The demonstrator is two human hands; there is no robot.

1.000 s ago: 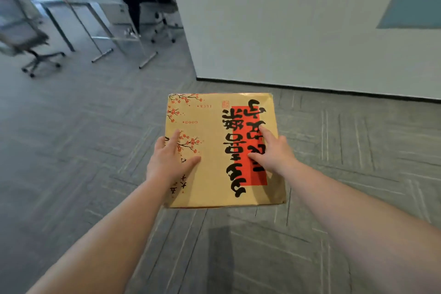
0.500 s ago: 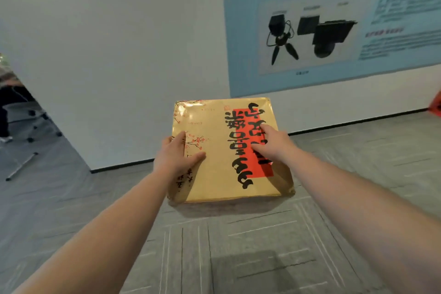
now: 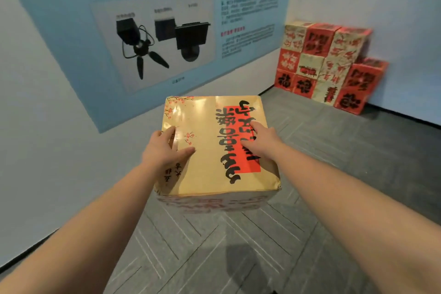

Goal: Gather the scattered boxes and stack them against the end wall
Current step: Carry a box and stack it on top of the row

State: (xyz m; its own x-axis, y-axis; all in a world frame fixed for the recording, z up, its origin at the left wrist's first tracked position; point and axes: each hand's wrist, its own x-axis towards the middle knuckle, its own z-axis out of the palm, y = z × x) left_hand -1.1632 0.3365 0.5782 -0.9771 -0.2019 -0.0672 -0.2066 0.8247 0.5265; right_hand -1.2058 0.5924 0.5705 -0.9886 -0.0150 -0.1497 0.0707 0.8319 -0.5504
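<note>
Gold foil catches the light on the box [image 3: 216, 145] at the centre of the head view, carried out in front at arm's length above the grey carpet floor [image 3: 238, 246]. The left hand [image 3: 164, 150] clamps the box's left edge, fingers flat along the side and thumb laid across the top. The right hand [image 3: 260, 141] presses on the red label near the right edge, fingers spread on the lid; how much of it wraps the far side I cannot tell. Nothing shows under the box, so the hold looks like a squeeze from both sides.

That is the first risk: glossy wrap and palms only, so a slackened squeeze could let the box slide down and drop.

Upper right of the frame, the stack [image 3: 327, 64] of red and cream boxes stands against the end wall [image 3: 393, 19], well apart from the carried box. It rises three high on its left and steps down to two on the right edge. Blurred as it is, the columns seem slightly uneven, so a hard set-down or a nudge from the box's corner could shove a top box off or topple a column.

Left of frame, the poster wall [image 3: 119, 31] runs close beside the left arm; a drift that way could clip the box's left corner and twist it out of the grip.
</note>
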